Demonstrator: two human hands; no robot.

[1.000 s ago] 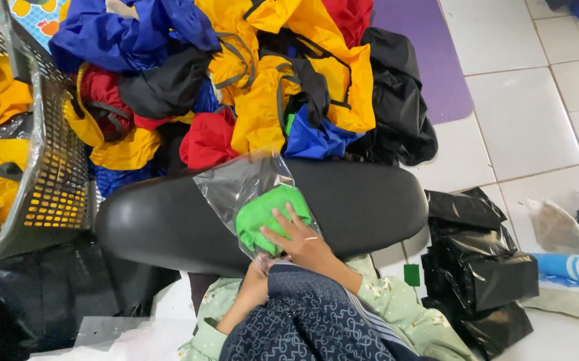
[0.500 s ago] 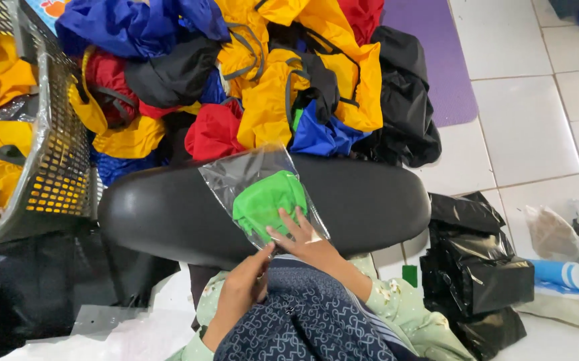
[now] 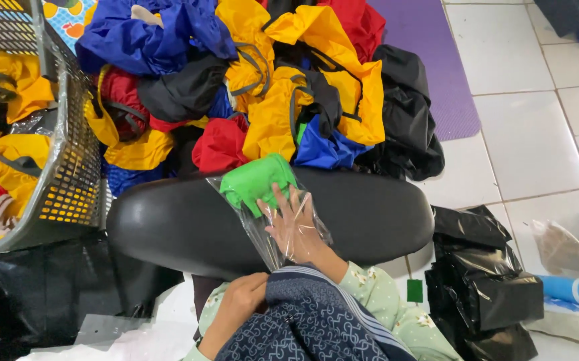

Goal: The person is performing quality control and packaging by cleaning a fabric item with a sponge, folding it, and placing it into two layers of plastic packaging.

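Observation:
A green folded fabric bundle (image 3: 257, 182) lies on a black padded seat (image 3: 169, 224), at the far end of a clear plastic bag (image 3: 272, 244). My right hand (image 3: 296, 230) is inside the bag with its fingers spread, and the fingertips press against the bundle. My left hand (image 3: 239, 304) is curled at the bag's near end, just above the dark patterned cloth (image 3: 303, 327) on my lap. Whether it pinches the bag's edge is partly hidden.
A heap of blue, yellow, red and black garments (image 3: 262, 87) lies beyond the seat. A perforated basket (image 3: 69, 180) with more garments stands at the left. Black plastic bags (image 3: 490, 287) are stacked at the right on white floor tiles (image 3: 536, 140), near a purple mat (image 3: 436, 60).
My right hand has slid deeper into the clear bag, pushing the green bundle toward its far end. My left hand has dropped lower toward my lap.

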